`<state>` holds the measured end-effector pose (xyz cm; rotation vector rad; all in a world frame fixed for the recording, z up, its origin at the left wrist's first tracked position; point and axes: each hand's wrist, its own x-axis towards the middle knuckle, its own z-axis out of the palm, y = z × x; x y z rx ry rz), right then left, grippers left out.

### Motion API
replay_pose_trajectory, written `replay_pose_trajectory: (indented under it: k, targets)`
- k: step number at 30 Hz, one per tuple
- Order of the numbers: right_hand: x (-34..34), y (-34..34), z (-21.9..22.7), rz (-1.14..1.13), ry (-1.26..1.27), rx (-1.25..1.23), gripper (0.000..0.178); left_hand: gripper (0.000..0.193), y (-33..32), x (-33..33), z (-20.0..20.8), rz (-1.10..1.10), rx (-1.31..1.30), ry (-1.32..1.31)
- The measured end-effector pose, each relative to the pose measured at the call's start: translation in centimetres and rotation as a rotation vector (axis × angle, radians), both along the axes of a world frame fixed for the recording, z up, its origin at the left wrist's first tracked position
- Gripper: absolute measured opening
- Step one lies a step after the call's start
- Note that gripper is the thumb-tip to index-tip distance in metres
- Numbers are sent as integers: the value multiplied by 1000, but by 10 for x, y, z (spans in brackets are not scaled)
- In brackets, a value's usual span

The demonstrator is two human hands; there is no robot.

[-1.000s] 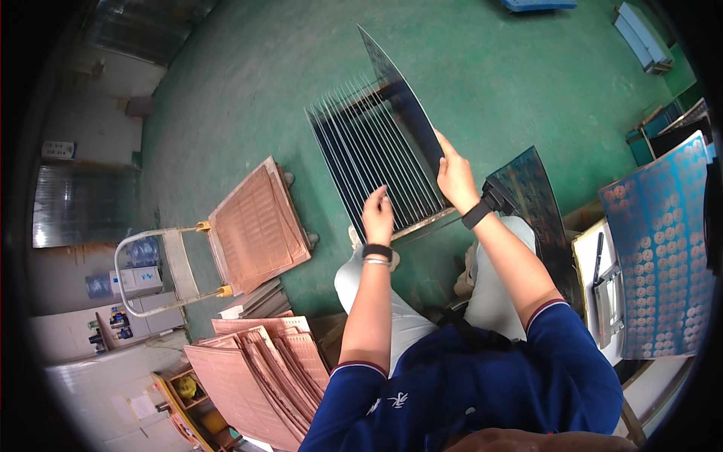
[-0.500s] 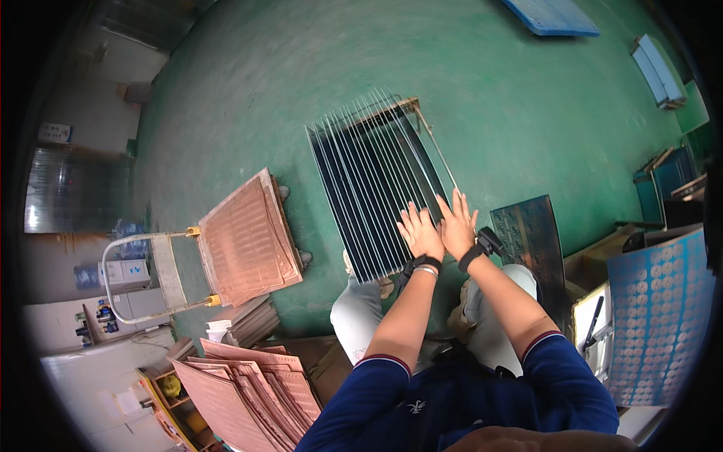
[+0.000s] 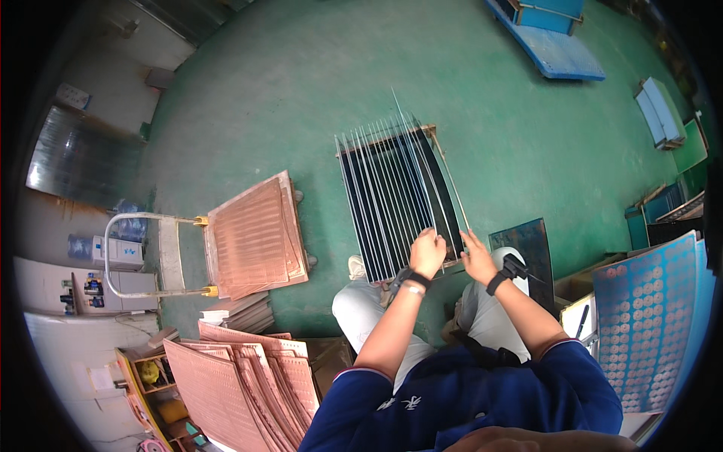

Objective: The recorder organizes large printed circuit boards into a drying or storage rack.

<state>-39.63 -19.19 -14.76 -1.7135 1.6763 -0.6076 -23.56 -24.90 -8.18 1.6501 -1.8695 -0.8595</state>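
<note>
A rack (image 3: 429,132) stands on the floor before my knees. It holds a row of thin dark panels (image 3: 376,203) upright on edge, their pale edges facing up. My left hand (image 3: 427,255) is closed at the near end of the row, apparently pinching the edge of one panel; its fingertips are partly hidden. One panel edge reaches farther out at the far end than the others. My right hand (image 3: 479,260) has its fingers stretched out beside the rack's near right corner. Nothing shows in its grasp.
At the left, a trolley (image 3: 162,292) carries stacked copper-coloured sheets (image 3: 252,241). More copper-coloured sheets (image 3: 226,384) lean nearer to me. A dark board (image 3: 527,252) stands by my right knee, and a blue patterned sheet (image 3: 648,324) is farther right. A blue cart (image 3: 557,56) sits at the back.
Both hands lay spread on the panels' near ends. The left has closed, and the right has moved apart to the right. One panel edge now sticks out at the far end. The view has shifted.
</note>
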Motion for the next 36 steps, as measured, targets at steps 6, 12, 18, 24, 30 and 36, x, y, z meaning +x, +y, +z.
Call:
replay_pose_trajectory:
  k: [6,12,18,24,30,36]
  targets:
    - [-50,7,33,-98,-385,-34,53,13,74,124,173,181,119,682]
    - [-51,12,132,-106,-1479,315,55,32,158,194,206,290,144,1062]
    - [-42,46,189,-115,-1552,137,40,40,186,208,175,153,153,1150]
    - [-25,56,199,-173,-1757,3,36,54,186,163,164,154,22,1881]
    - [2,71,217,-14,-1755,-10,39,51,206,102,146,192,226,1619]
    - [-75,60,222,-198,-1739,-240,39,33,208,154,138,248,124,1481]
